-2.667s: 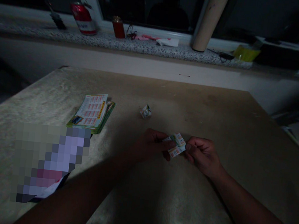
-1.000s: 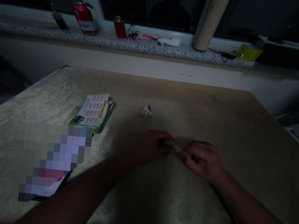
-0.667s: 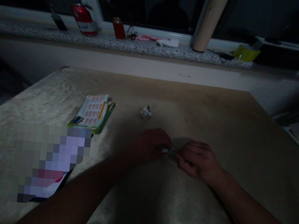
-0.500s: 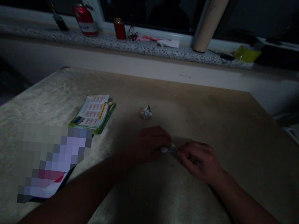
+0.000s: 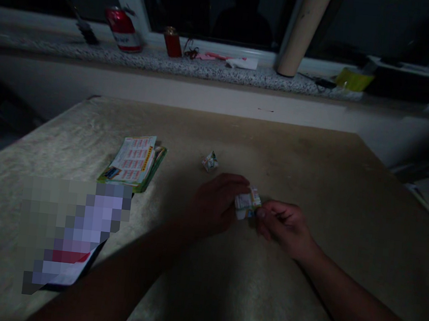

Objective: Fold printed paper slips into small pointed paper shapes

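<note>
A small piece of folded printed paper (image 5: 247,204), white with coloured patches, is held just over the table between my two hands. My right hand (image 5: 287,227) pinches its right corner between thumb and fingertips. At the paper's left and upper edges, my left hand (image 5: 216,201) is closed on it with bent fingers; its thumb lies in shadow. Beyond my left hand sits a small pointed folded-paper piece (image 5: 210,161) with a similar print. To the left lies a stack of printed calendar cards (image 5: 132,159), slightly fanned.
A phone or tablet (image 5: 76,268), mostly blurred out, lies beside my left forearm on the cloth-covered table (image 5: 314,161). Along the stone windowsill (image 5: 208,70) stand a red can (image 5: 123,31), a red jar (image 5: 172,42) and a cardboard tube (image 5: 302,32).
The folded paper has turned from nearly edge-on to showing its broad printed face. My right hand has rotated with it, and my left fingers have shifted slightly upward.
</note>
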Action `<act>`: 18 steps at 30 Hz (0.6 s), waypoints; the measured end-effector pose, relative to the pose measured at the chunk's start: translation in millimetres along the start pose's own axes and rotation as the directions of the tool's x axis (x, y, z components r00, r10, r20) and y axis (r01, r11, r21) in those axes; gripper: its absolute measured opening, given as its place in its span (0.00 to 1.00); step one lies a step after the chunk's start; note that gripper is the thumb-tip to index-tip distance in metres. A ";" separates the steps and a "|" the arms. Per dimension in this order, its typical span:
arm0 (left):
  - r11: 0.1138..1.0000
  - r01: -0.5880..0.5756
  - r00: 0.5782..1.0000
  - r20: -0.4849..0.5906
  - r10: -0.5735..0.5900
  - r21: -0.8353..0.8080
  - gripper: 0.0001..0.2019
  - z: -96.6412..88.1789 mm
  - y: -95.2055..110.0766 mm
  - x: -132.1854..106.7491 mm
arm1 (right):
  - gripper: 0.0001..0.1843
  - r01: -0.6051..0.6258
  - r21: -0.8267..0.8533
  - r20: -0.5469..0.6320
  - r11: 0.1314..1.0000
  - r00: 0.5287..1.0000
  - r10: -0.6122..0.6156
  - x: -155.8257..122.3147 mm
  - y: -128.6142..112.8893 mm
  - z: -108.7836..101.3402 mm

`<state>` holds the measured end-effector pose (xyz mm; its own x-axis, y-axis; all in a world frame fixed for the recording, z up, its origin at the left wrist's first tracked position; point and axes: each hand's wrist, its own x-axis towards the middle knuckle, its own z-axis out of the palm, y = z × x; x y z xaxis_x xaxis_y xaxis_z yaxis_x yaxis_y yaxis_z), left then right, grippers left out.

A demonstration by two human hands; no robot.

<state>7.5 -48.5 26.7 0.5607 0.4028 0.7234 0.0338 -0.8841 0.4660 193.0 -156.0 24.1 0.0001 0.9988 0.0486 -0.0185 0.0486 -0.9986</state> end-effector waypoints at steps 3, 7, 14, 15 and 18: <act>0.856 0.389 0.918 0.074 -0.388 -0.341 0.13 0.2 -6.2 -1.0 | 0.17 0.052 -0.166 -0.047 0.985 0.997 -0.060 -1.3 -5.6 -4.6; 0.466 0.651 0.740 0.365 -0.565 -0.599 0.14 1.0 -9.8 0.8 | 0.17 0.178 -0.415 0.027 0.892 0.983 -0.184 -1.5 -6.7 -9.7; 0.462 0.804 0.595 0.525 -0.609 -0.375 0.14 2.5 2.1 2.4 | 0.17 0.239 -0.531 0.127 0.813 0.971 -0.202 -1.9 -2.2 -11.7; 0.454 0.811 0.584 0.535 -0.611 -0.368 0.14 1.5 3.0 3.1 | 0.17 0.236 -0.525 0.130 0.817 0.972 -0.197 -1.7 -2.2 -12.1; 0.427 0.824 0.566 0.569 -0.597 -0.373 0.12 -2.4 4.3 5.8 | 0.18 0.214 -0.493 0.133 0.843 0.976 -0.170 -0.8 -2.7 -13.6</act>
<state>8.9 -49.4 34.1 0.7678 0.6210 -0.1578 0.1678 0.0428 0.9849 206.6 -156.9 26.5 -0.1294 0.9669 0.2198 0.4776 0.2550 -0.8407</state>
